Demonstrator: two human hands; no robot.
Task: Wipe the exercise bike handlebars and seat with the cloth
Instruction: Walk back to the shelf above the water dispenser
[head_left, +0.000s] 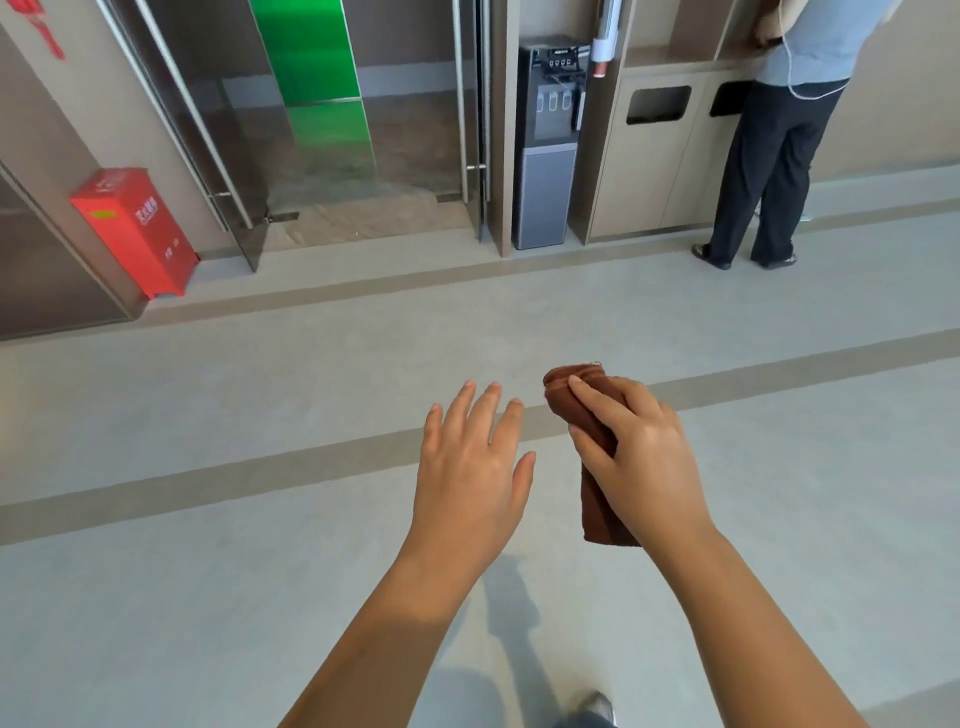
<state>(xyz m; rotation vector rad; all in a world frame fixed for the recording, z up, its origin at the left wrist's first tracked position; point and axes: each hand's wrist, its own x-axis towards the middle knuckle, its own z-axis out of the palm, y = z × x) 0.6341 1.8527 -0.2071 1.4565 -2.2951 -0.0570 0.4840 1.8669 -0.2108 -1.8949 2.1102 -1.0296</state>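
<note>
Grey hallway floor (260, 415) below; right hand (639, 452) grips the soft, light folded brown cloth (597, 410) mid-length; left hand (472, 467) spread, empty.

brown terry cloth (592, 415), rough; matt grey floor (260, 405); glossy glass door (332, 130)

1 head view, facing forward and down, hands (545, 457) near

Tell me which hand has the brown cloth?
The right hand: its fingers curl round the brown cloth. The left hand is spread open and holds nothing.
</note>
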